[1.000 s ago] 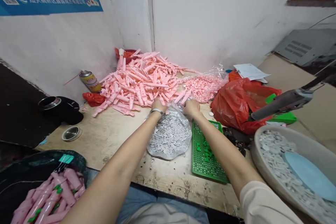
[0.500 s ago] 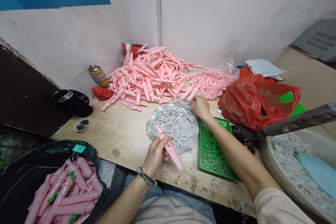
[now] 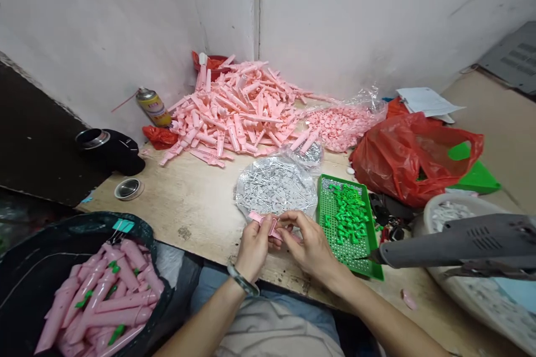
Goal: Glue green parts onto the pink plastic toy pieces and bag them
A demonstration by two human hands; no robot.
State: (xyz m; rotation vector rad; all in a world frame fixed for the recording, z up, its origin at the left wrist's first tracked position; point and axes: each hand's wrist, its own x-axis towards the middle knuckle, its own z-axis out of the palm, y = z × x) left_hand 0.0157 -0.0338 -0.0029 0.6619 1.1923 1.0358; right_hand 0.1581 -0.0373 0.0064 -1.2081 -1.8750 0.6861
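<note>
My left hand (image 3: 253,250) is closed around a pink plastic handle-like part (image 3: 257,217), holding it above the front of the table. My right hand (image 3: 313,245) meets it from the right, thumb and fingers pinched at the part; anything small between them is hidden. Just beyond the hands lies a plastic-lined dish (image 3: 276,184) of grey pieces and thin metal rods. A small bag of tiny silvery parts (image 3: 310,153) sits behind it. To the right stands a green perforated tray (image 3: 330,254) with small green pieces (image 3: 349,215).
Pink plastic parts (image 3: 238,111) are heaped against the wall, beside a bag of small pink pieces (image 3: 339,125). A red bag (image 3: 402,162) and a grey power tool (image 3: 452,242) are at right. At lower left, a dark-lined container (image 3: 142,228) holds pink parts. A spray can (image 3: 154,107) stands at left.
My right hand has come back from the small silvery bag to the pink part. My left hand has turned the part. The grey tool now reaches further into view.
</note>
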